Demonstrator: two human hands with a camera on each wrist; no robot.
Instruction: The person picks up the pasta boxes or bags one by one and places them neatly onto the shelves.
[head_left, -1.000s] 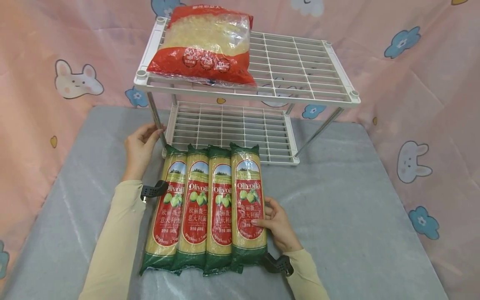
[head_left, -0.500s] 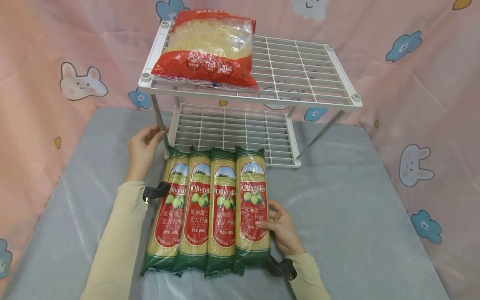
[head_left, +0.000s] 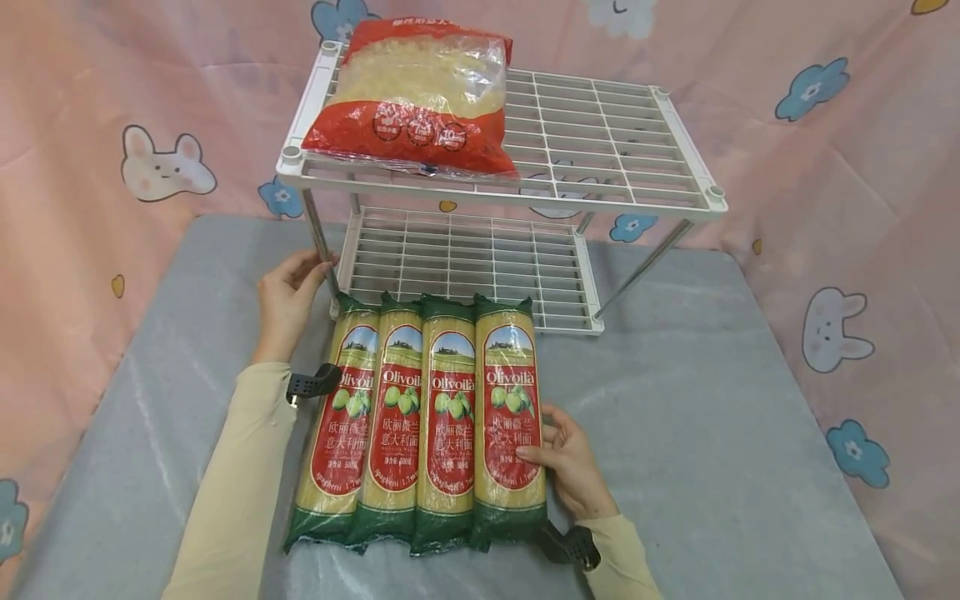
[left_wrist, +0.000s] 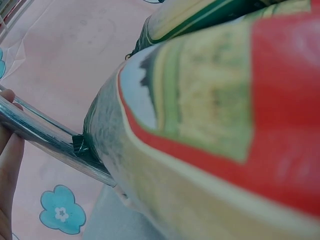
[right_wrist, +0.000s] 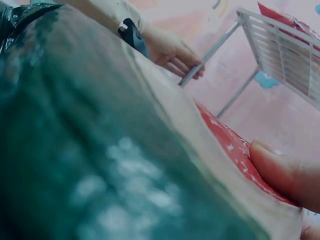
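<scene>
Several green-ended spaghetti packs [head_left: 397, 433] lie side by side in front of a white two-tier rack [head_left: 622, 142], their tops by its lower shelf. My right hand [head_left: 573, 462] holds the rightmost spaghetti pack [head_left: 510, 417] by its right edge. Its thumb [right_wrist: 285, 172] presses on the red label in the right wrist view, and the fingers are partly hidden behind the pack. With thumb and fingers, my left hand [head_left: 288, 296] grips the rack's front left metal post [head_left: 316, 225]. That post [left_wrist: 55, 137] also crosses the left wrist view beside a pack's green end.
A red and clear bag of pasta [head_left: 420, 100] lies on the left part of the upper shelf. The lower shelf [head_left: 465, 250] sits low on the grey cloth surface [head_left: 697, 433]. A pink patterned curtain [head_left: 750, 167] hangs behind and along the sides.
The rightmost spaghetti pack has shifted slightly to the right with my right hand, uncovering more of its neighbour's label. My left hand keeps its grip on the post. The head view has shifted a little.
</scene>
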